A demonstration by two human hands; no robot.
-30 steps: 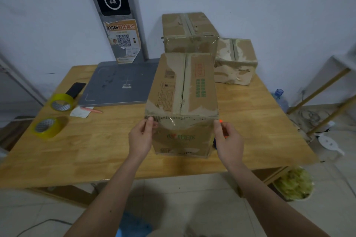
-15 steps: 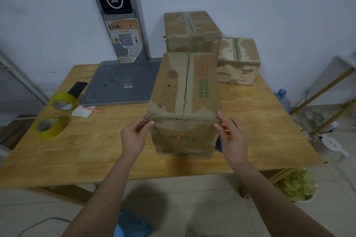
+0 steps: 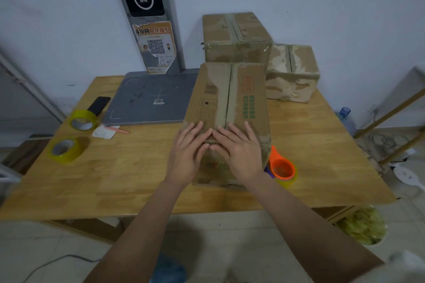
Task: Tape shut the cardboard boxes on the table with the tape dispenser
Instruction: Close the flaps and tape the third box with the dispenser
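Wooden tabletop (image 3: 138, 167), white wall behind. Front cardboard box (image 3: 226, 108): left hand (image 3: 190, 151) and right hand (image 3: 239, 151) lying flat, fingers straight, pressing its near top edge. Tape dispenser (image 3: 281, 169): resting just right of box, ungripped. Step: likely smoothing tape; next, probably taking up dispenser.

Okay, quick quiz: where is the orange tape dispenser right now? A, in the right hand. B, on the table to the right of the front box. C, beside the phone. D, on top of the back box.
B: the orange tape dispenser sits on the table just right of the front box, while both hands press flat on that box.
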